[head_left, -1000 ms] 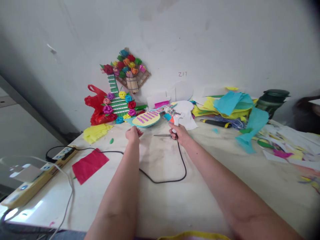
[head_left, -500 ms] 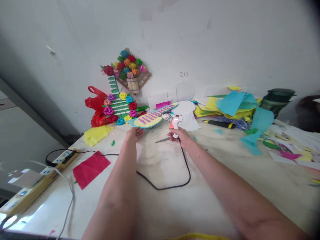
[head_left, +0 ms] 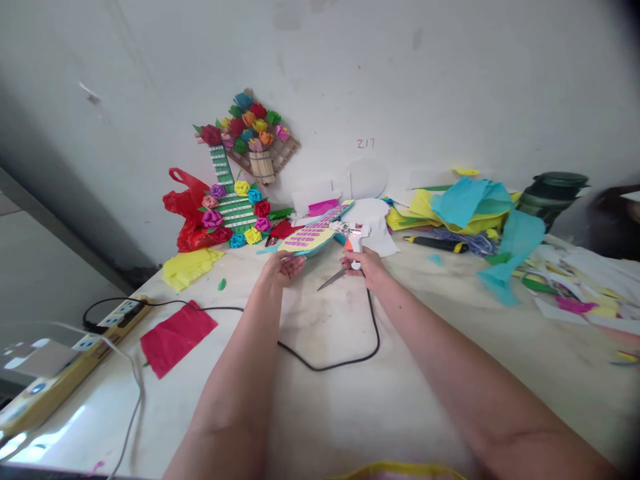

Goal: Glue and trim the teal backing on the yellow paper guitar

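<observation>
Right hand (head_left: pixel 372 265) clamped round glue gun (head_left: pixel 357 252); left hand (head_left: pixel 284 268) at cutout (head_left: pixel 306 238) edge, finger grip unclear. Gun needed aiming away from left fingers, scissors (head_left: pixel 330 280) by right fingers minding.

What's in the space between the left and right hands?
In the head view, a pointed gray blade juts from the right hand into the gap, stopping short of the left hand; pale tabletop shows around it.

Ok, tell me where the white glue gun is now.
In the head view, the white glue gun is just right of centre, in the right hand, with the yellow-and-purple cutout to its left.
</observation>
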A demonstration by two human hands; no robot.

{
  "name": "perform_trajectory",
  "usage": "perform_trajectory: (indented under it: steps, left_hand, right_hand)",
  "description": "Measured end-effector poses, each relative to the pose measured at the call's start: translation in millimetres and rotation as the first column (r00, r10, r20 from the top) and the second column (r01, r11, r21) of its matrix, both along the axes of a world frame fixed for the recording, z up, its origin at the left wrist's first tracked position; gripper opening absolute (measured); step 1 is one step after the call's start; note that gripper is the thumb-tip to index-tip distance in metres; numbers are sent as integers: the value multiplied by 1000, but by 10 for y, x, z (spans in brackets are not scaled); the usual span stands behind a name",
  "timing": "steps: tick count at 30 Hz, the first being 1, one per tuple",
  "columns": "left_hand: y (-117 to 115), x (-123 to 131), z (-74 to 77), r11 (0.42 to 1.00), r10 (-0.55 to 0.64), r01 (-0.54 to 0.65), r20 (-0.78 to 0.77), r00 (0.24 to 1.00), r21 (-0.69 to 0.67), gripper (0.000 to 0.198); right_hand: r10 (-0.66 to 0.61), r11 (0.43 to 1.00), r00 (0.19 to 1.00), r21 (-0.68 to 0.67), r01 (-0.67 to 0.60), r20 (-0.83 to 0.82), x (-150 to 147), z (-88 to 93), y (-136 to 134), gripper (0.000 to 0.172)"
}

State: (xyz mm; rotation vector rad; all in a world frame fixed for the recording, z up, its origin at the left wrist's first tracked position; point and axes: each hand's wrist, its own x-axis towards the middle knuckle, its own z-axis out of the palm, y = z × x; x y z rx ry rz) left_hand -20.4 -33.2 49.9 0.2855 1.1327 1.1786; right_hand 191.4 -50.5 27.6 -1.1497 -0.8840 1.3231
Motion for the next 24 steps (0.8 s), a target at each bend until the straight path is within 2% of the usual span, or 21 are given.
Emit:
perform_trajectory:
  steps: [3,5,8,11,17,24]
  left_hand:
    - [-87,120,-10,995,-95,95,39,995,-6,20]
    - [-130,205,-24,990,-144,144,29,989,0,19]
    - [-179,326,-40,981,-194,194,18,981,3,17]
    - [-223,436,-42,974,-226,226,28,974,-6,15]
    - [-287,600,-40,970,-241,242,72,968,-3,12]
    - [-249,646,-86,972,-234,233,23,972,10,15]
  right_hand:
    - [-114,993,993,30,114,-15,33,-5,16,13]
    - [-147,986,987,74,152,-65,44,-5,16,13]
    - [-135,984,986,106,145,-101,45,2,10,12]
    - [-130,987,989,83,136,-74,20,2,2,17]
    - [-161,982,987,102,161,-6,-41,-26,7,12]
    - [-189,977,982,110,184,31,-22,-50,47,13]
